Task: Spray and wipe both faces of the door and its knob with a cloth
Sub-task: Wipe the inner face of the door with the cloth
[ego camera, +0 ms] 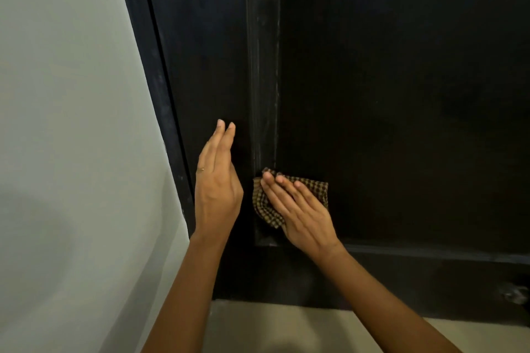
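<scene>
The pale wall (71, 123) ran to the left of your hands. Your left hand (216, 180) lay flat on the door (401, 94), fingers straight and together, holding nothing. It seemed to be steadying the door, which was sound practice. Just right of it, your right hand (301, 215) pressed the checked cloth (317, 188) under straight, spread fingers into the panel's lower corner. That corner likely called for firm, overlapping strokes along the moulding. No knob was in view.

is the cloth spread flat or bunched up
Bunched up: the cloth shows crumpled folds under the flat fingers of the right hand, which presses it on the door.
</scene>
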